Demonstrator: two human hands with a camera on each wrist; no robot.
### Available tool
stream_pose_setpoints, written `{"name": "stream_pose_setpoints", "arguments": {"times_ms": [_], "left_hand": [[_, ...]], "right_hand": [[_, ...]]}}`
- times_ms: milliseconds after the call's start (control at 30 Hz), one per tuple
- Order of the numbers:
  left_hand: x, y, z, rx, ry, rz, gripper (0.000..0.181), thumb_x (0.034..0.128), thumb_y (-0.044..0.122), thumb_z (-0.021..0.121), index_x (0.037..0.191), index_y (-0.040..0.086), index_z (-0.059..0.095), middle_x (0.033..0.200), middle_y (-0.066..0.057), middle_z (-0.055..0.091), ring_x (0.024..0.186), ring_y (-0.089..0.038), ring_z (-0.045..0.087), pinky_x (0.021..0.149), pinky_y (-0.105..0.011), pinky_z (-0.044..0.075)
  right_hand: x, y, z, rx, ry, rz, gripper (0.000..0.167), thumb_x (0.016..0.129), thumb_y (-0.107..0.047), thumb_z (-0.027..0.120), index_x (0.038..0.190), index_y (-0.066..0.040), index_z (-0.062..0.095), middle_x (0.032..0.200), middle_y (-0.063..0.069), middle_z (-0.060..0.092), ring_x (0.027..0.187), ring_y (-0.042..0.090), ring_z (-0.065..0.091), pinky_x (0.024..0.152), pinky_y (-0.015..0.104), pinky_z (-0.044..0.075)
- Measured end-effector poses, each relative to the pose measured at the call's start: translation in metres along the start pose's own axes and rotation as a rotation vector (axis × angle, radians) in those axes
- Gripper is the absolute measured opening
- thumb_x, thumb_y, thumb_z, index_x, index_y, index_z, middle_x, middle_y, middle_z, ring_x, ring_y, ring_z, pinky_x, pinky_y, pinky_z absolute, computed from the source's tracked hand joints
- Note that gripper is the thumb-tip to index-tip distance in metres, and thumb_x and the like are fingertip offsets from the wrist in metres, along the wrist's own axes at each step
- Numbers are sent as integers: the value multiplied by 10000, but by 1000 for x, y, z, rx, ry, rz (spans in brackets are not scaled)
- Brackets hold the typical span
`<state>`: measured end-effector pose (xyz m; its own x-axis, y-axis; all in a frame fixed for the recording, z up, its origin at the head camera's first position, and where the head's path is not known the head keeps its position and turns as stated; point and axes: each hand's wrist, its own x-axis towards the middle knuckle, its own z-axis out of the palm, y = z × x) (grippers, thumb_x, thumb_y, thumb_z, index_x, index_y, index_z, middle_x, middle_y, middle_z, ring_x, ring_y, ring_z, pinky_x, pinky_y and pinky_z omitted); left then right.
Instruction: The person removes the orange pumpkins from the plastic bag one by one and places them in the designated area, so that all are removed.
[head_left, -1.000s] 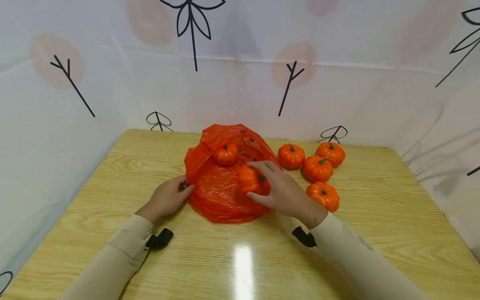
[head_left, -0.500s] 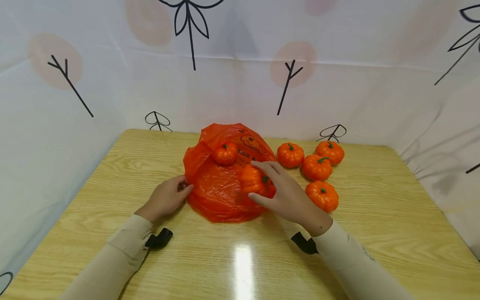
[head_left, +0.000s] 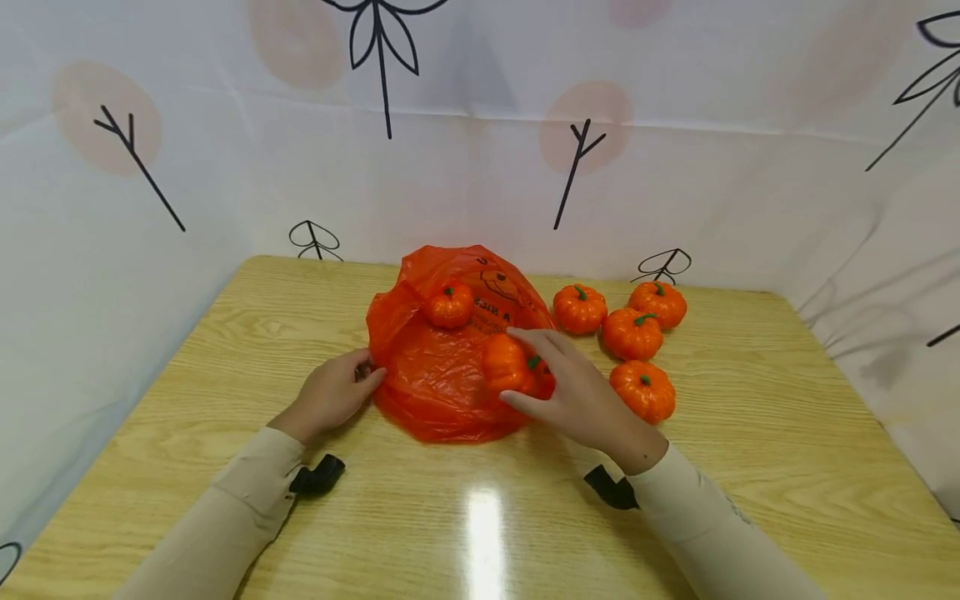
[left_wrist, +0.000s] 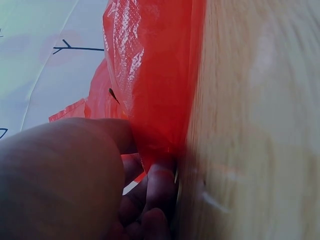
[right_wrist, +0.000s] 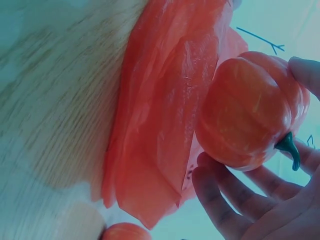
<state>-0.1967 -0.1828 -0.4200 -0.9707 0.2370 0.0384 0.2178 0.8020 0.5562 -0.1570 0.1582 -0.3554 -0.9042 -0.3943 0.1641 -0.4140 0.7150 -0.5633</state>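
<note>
An orange-red plastic bag [head_left: 431,367] lies on the table with its mouth facing me. My left hand [head_left: 333,396] pinches the bag's left edge between thumb and fingers; the left wrist view shows the film [left_wrist: 160,90] running down into those fingers. Over the right part of the opening, my right hand [head_left: 581,392] holds a small orange toy pumpkin [head_left: 504,364]. In the right wrist view this pumpkin [right_wrist: 250,110] has a green stem and sits between the thumb and fingertips, in front of the bag [right_wrist: 160,110]. Another pumpkin [head_left: 450,306] is inside the bag.
Right of the bag stand several more pumpkins: one at the back [head_left: 580,309], one at the far right [head_left: 658,305], one between [head_left: 632,333] and one nearer [head_left: 642,392]. The wooden table [head_left: 390,517] meets a patterned cloth backdrop [head_left: 465,183] behind.
My right hand has shifted slightly to the right and nearer to me, with the pumpkin still in its grip. My left hand stays at the bag's edge.
</note>
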Motion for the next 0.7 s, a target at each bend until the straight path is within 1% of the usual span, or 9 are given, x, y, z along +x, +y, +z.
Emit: {"name": "stream_pose_setpoints", "arguments": {"times_ms": [267, 433, 600, 700], "left_hand": [[-1, 1, -1, 10, 4, -1, 177, 997, 286, 603, 888, 148, 588, 732, 5, 565, 649, -159, 490, 618, -303, 397], [-1, 0, -1, 15, 2, -6, 185, 1000, 288, 599, 883, 145, 581, 724, 2, 558, 640, -159, 484, 610, -302, 391], [-1, 0, -1, 8, -4, -1, 188, 1000, 285, 598, 876, 147, 574, 718, 3, 542, 644, -161, 479, 617, -303, 387], [0, 1, 0, 5, -6, 0, 192, 1000, 287, 599, 871, 147, 569, 715, 2, 534, 643, -162, 476, 618, -303, 385]], "right_hand": [[0, 3, 1, 2, -2, 0, 735, 875, -533, 723, 1499, -332, 391, 1471, -6, 447, 1289, 274, 515, 1025, 541, 465], [0, 2, 1, -6, 0, -12, 737, 876, -530, 723, 1501, -328, 389, 1466, -10, 449, 1258, 259, 535, 1012, 522, 478], [-3, -2, -4, 0, 3, -19, 746, 877, -497, 738, 1509, -328, 379, 1475, -29, 442, 1220, 241, 557, 983, 509, 495], [-6, -7, -7, 8, 11, -37, 763, 868, -474, 757, 1512, -318, 379, 1478, -39, 444, 1205, 222, 558, 970, 492, 504]]}}
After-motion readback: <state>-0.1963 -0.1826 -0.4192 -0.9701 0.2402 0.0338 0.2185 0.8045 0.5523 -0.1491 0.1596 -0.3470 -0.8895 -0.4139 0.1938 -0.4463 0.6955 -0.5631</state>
